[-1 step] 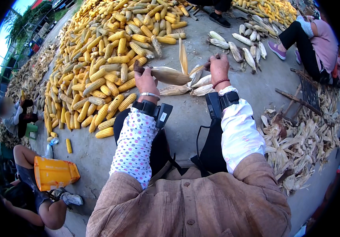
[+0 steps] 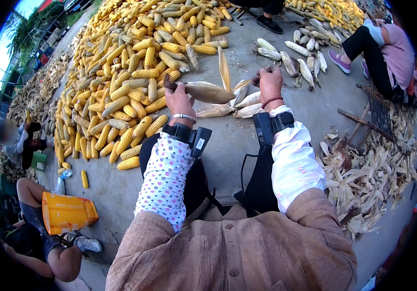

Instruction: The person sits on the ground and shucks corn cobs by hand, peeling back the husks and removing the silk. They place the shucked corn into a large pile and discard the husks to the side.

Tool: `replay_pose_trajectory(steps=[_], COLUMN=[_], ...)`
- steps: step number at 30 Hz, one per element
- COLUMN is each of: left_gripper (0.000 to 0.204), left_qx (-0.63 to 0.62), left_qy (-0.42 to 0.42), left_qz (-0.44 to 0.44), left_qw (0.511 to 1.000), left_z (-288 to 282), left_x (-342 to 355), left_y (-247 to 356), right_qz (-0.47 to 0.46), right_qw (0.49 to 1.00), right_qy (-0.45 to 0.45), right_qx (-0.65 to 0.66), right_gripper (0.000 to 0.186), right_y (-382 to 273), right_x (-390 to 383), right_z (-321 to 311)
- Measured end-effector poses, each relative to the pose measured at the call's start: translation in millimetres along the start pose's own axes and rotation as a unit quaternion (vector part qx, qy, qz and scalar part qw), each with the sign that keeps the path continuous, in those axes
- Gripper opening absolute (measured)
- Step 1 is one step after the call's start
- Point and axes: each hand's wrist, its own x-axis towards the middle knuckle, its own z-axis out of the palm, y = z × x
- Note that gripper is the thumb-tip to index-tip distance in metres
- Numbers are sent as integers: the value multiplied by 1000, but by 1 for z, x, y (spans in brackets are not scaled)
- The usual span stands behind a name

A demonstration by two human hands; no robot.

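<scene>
My left hand (image 2: 179,101) is closed round an ear of corn (image 2: 209,92) in its dry husk, which points to the right. One peeled husk leaf (image 2: 224,68) sticks up from around its far end. To the right, the fingers of my right hand (image 2: 270,86) are pinched together near a pale strip of husk (image 2: 240,89); what they hold is too small to make out. Just below and between my hands, several unhusked ears (image 2: 216,111) lie on the concrete ground.
A large pile of husked yellow corn (image 2: 121,92) spreads ahead and left. More unhusked ears (image 2: 305,63) lie ahead right, near a seated person (image 2: 397,58). Loose husks (image 2: 363,179) and a wooden-framed chair (image 2: 378,116) are at right. An orange bag (image 2: 68,212) stands left beside another person's legs.
My right hand has shifted very slightly to the right. Everything else looks the same.
</scene>
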Motion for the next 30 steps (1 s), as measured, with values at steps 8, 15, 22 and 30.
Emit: replay_pose_trajectory(steps=[8,15,22,30], left_gripper=[18,14,16,20], left_qx=[58,83,99,47], left_qy=[-77,-122,-149,-82], left_qz=[17,73,64,74], left_qw=[995,986,982,993], left_z=[-2,2,-3,-2], left_x=[8,8,12,18], left_y=[-17,-34,-41,-27], right_qz=[-293,-295,-283,-232], right_qw=[903,870,870,901], right_qy=[-154,-261,-251,-119], right_qx=[-274,-298,-316,-346], right_gripper=[36,42,28,16], right_y=[14,44,48,54], right_x=[-39,-68,-65,-36], right_z=[25,43,47,29])
